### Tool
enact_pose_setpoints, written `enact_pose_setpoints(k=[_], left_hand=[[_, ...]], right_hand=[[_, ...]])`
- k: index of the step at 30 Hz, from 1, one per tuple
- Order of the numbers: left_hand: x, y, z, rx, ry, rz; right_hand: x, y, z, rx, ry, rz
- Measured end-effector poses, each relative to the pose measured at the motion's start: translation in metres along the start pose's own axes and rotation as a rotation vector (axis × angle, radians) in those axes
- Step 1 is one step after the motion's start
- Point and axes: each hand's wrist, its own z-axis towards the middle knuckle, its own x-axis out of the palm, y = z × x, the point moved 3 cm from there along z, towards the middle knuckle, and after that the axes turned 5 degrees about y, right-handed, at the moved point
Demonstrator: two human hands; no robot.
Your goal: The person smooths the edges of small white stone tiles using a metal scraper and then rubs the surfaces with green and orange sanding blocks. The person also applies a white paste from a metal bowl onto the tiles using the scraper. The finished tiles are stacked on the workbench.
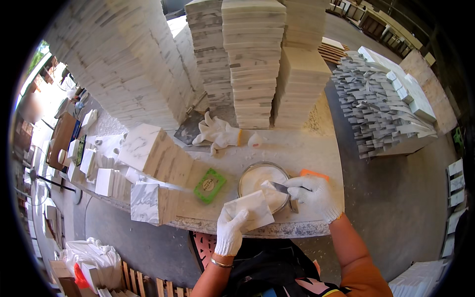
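White knitted gloves cover both hands. My left hand grips a square white marble tile by its left side, thumb on top, just over the table's front edge. In my right hand is a putty knife, its blade pointing left with white paste near the tip. The blade is above a round metal-rimmed bowl of white paste or powder, close to the tile's upper right corner. Whether blade and tile touch, I cannot tell. Another tool's end sticks out beside the bowl, partly hidden.
A green block lies left of the bowl, an orange piece right of it. Behind lies an empty glove. Tall marble tile stacks line the back; tile rows stand left. More tiles are piled right.
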Motion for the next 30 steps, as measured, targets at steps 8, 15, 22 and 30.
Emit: enact_pose_setpoints(k=[8, 15, 22, 30], left_hand=[[0.007, -0.007, -0.003, -0.019, -0.004, 0.014], [0.012, -0.013, -0.005, -0.036, -0.007, 0.020], [0.042, -0.059, -0.014, 0.144, 0.012, 0.524], [0.082, -0.106, -0.012, 0.583, 0.045, 1.141]], right_hand=[[0.005, 0.008, -0.001, -0.306, -0.041, -0.326], [-0.001, 0.005, -0.003, -0.367, -0.169, -0.531], [0.000, -0.001, -0.018, -0.386, -0.120, -0.928], [0.003, -0.017, -0.034, -0.289, -0.115, -1.030]])
